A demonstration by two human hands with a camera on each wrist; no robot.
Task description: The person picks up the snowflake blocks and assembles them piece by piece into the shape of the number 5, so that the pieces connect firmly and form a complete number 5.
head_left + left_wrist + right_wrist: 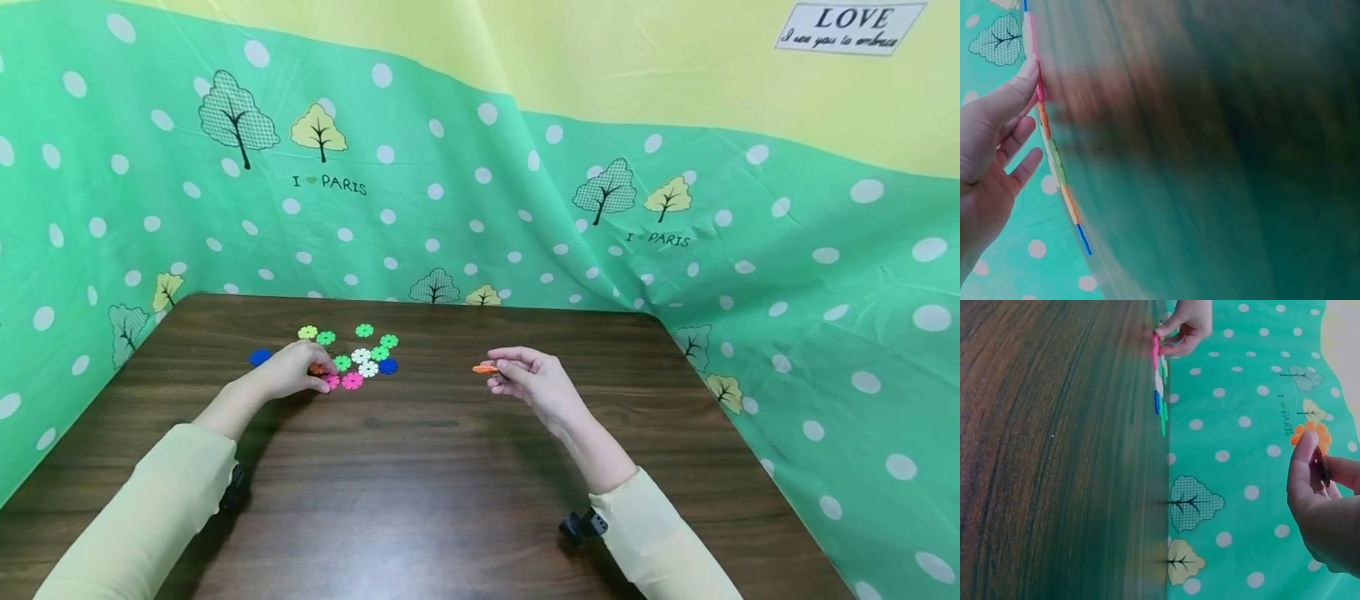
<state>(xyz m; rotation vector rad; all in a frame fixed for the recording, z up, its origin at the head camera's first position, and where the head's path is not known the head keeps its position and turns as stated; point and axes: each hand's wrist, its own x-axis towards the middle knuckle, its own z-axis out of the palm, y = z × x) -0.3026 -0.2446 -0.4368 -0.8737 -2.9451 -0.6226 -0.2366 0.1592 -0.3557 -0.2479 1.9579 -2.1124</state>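
Note:
Over the left edge of a cluster of flower-shaped plastic discs, my left hand (291,372) pinches at a pink disc (331,381) on the table. Another pink disc (352,380) lies beside it, and an orange disc (318,368) shows partly under the fingers. Raised apart on the right, my right hand (536,383) pinches an orange flower disc (1311,436) between thumb and fingers. A dark brown piece (1320,469) sits against that disc in the same grip; how they meet is hidden by the thumb.
Green discs (380,353), white discs (368,368), a yellow disc (307,332) and blue discs (387,366) lie in the cluster. They rest on a dark wood table (420,483), with a green dotted cloth (420,225) hanging behind and beside it.

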